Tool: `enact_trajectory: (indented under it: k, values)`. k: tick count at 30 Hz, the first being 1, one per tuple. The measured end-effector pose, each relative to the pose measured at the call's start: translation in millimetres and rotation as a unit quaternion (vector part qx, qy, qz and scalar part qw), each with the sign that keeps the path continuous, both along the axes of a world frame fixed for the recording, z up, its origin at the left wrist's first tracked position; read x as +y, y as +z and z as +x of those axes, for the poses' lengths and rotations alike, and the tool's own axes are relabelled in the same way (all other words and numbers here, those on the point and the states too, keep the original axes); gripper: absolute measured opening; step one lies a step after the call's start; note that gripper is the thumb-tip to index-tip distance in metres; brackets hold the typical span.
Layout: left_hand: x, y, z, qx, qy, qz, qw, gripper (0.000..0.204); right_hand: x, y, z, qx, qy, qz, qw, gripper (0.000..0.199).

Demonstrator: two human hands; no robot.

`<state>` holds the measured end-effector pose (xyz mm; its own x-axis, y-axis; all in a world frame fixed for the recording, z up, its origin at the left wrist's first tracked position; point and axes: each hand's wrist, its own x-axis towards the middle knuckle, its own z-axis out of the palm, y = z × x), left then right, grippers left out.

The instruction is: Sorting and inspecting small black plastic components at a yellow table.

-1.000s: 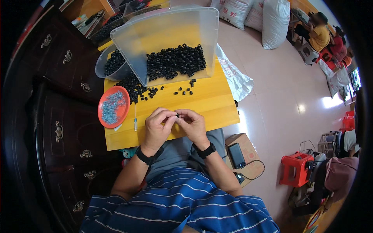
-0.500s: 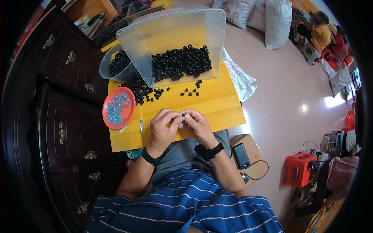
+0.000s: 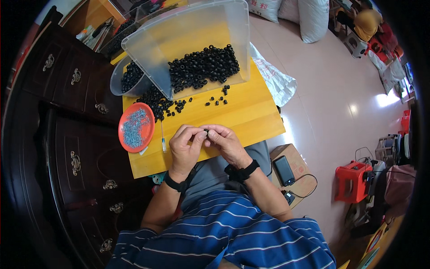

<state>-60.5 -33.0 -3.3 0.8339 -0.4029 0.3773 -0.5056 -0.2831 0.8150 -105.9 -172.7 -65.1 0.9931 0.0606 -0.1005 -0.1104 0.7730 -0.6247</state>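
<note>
My left hand [image 3: 184,145] and my right hand [image 3: 227,144] meet over the front of the yellow table [image 3: 253,119]. Both are closed in a pinch around a small black cylindrical part [image 3: 206,131], which the fingertips mostly cover. Left of my left hand lies a thin screwdriver [image 3: 164,145] with a translucent bluish handle. Past it, a red plate [image 3: 149,134] holds many small silvery screws [image 3: 133,127]. Beyond my hands, loose black parts [image 3: 154,99] spill over the table, with several single ones nearer the right.
A clear plastic bin [image 3: 188,27] tipped on its side holds a heap of black parts [image 3: 206,65]; a round tub [image 3: 115,80] stands beside it. Dark drawers [image 3: 89,134] border the left. Right of my legs, a black power bank [image 3: 284,170] lies on a cardboard box [image 3: 298,168].
The view has shifted slightly, so the table and bin sit a little differently. My hands stay together, with the fingertips slightly rearranged around the small black part.
</note>
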Motion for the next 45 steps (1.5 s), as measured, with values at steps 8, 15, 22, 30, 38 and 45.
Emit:
enact_trajectory:
  k: [8,15,22,30,38,45]
  values:
    - [-10.2,12.3,-5.6,-0.187,0.011,0.118,0.975,0.018,-8.0,-9.0,2.3,-0.012,-0.002,0.015,1.000,0.028]
    - [-10.2,0.8,-4.6,-0.178,-0.019,0.116,0.977,0.021,-12.2,-10.3,-2.3,-0.012,0.013,0.037,0.999,0.028]
    - [-25.6,3.2,9.6,-0.197,-0.060,0.123,0.971,0.019,-27.0,-13.1,0.4,-0.014,0.013,0.090,0.996,0.028]
    - [-50.2,19.1,63.7,-0.095,-0.036,0.162,0.982,0.019,-49.8,-20.5,-1.6,-0.024,0.001,0.130,0.991,0.028]
    - [-62.1,-26.0,116.1,-0.072,-0.047,0.266,0.960,0.023,-54.0,-17.7,-3.1,-0.019,0.022,0.179,0.983,0.031]
    - [-67.0,-27.1,116.3,-0.099,-0.034,0.244,0.964,0.013,-54.1,-16.1,-3.1,-0.021,0.025,0.156,0.987,0.027]
